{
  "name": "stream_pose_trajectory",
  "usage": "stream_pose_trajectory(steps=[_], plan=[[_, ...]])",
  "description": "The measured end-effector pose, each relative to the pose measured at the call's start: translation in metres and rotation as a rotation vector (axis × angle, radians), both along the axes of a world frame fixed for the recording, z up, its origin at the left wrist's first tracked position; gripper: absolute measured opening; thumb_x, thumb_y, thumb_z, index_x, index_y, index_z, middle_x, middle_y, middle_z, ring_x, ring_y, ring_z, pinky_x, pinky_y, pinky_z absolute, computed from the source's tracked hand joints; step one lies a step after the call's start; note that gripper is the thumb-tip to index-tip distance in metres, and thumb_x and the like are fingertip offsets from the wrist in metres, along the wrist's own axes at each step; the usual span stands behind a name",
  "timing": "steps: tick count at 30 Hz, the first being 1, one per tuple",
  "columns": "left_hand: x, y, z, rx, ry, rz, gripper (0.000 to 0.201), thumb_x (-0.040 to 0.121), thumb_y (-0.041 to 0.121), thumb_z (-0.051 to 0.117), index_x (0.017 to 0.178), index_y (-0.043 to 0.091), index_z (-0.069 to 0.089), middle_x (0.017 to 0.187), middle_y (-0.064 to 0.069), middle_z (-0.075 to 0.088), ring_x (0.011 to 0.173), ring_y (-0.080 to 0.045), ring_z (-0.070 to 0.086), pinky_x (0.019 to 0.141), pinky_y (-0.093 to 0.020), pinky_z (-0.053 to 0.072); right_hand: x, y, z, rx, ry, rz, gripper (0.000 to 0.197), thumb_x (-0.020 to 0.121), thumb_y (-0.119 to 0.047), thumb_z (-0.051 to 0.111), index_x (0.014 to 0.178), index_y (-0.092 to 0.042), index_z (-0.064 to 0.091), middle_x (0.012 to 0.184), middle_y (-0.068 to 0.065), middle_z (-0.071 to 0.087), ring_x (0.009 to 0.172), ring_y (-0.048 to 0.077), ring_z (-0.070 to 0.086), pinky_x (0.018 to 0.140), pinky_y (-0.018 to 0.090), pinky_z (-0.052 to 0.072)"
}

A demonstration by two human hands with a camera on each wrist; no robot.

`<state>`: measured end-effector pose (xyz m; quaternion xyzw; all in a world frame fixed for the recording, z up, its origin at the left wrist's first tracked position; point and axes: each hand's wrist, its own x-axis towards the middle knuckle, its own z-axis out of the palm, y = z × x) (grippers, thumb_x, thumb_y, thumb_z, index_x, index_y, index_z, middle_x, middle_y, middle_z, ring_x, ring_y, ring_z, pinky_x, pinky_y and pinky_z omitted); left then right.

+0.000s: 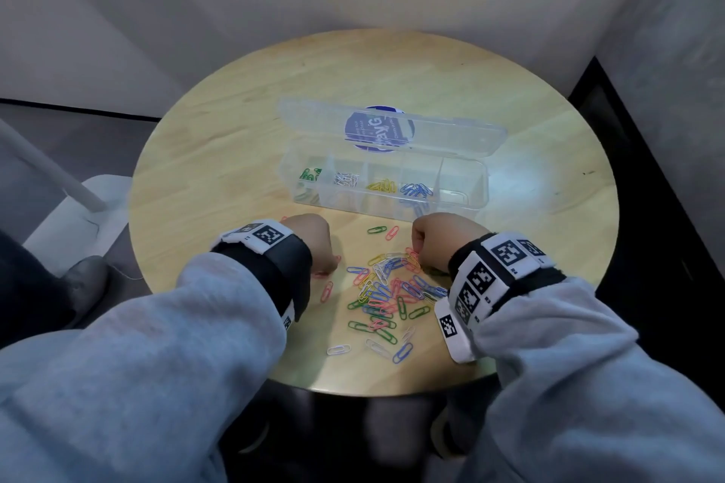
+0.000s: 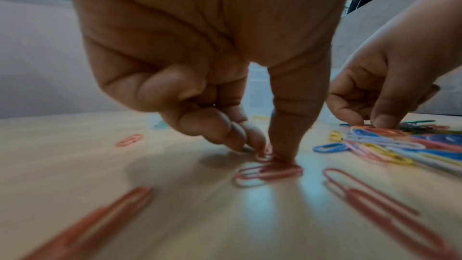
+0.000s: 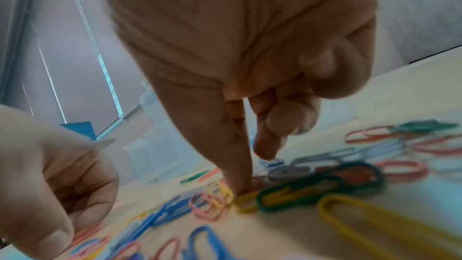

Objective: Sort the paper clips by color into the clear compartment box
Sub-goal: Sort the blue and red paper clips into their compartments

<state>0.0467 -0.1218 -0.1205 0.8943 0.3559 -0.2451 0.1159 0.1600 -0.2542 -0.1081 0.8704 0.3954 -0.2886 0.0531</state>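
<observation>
A clear compartment box (image 1: pixel 461 184) lies lid-open at the middle of the round table (image 1: pixel 235 129), with green, white, yellow and blue clips in separate compartments and the rightmost one bare. A mixed pile of coloured paper clips (image 1: pixel 392 294) lies near the front edge, between my hands. My left hand (image 2: pixel 265 153) pinches a pink paper clip (image 2: pixel 262 156) on the tabletop, left of the pile, thumb against curled fingers. My right hand (image 3: pixel 252 173) is curled over the pile's far edge. Its thumb tip presses the end of a yellow paper clip (image 3: pixel 246 203), the index fingertip close behind.
More pink clips (image 2: pixel 268 173) lie around my left hand, one (image 1: pixel 326 291) just behind it. A green and a pink clip (image 1: pixel 382 230) lie between the pile and the box. A white stand (image 1: pixel 90 200) is on the floor to the left. Walls close off the back.
</observation>
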Motion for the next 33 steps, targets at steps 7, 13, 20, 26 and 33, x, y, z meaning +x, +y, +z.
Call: stream_pose_trajectory(steps=[7,13,20,26,33], plan=[[-0.002,0.001,-0.004,-0.044,-0.032,0.032,0.028,0.08,0.033,0.061,0.097,0.012,0.07,0.096,-0.007,0.069,0.083,-0.023,0.059,0.065,-0.025,0.039,0.001,-0.003,-0.005,0.055,0.007,-0.028,0.012,0.086,-0.006,0.048,0.092,-0.017,0.048,0.096,0.003,0.054,0.086,0.021,0.05,0.071,0.028,0.041],[-0.001,0.0,0.0,-0.045,0.01,-0.003,0.025,0.079,0.025,0.065,0.098,0.009,0.071,0.085,-0.004,0.061,0.079,-0.022,0.054,0.065,-0.024,0.039,-0.001,0.0,-0.003,0.037,0.049,-0.036,0.022,0.086,-0.003,0.047,0.102,-0.013,0.058,0.097,0.005,0.057,0.084,0.021,0.05,0.056,0.023,0.038],[-0.005,0.002,0.003,-0.123,-0.085,0.007,0.014,0.077,0.02,0.067,0.066,0.018,0.059,0.07,-0.001,0.059,0.067,-0.018,0.052,0.049,-0.02,0.031,-0.001,0.003,-0.008,0.008,0.055,-0.062,0.019,0.081,-0.01,0.055,0.096,-0.005,0.066,0.106,0.013,0.069,0.094,0.027,0.064,0.071,0.029,0.047],[-0.011,0.018,0.017,-0.496,-0.349,0.181,0.027,0.08,0.008,0.068,0.059,0.017,0.054,0.055,0.003,0.059,0.048,-0.006,0.051,0.05,-0.014,0.042,0.001,0.003,-0.013,0.032,0.068,-0.092,0.005,0.071,-0.012,0.063,0.075,-0.012,0.064,0.085,0.01,0.069,0.079,0.024,0.064,0.067,0.027,0.05],[-0.024,0.038,0.031,-0.848,-0.657,0.532,0.023,0.089,-0.005,0.05,0.088,0.016,0.058,0.053,0.001,0.059,0.042,-0.004,0.056,0.046,-0.011,0.046,0.002,-0.003,0.005,0.195,0.133,-0.13,0.008,0.078,-0.017,0.064,0.078,-0.011,0.06,0.079,0.005,0.059,0.074,0.021,0.053,0.067,0.028,0.044]])
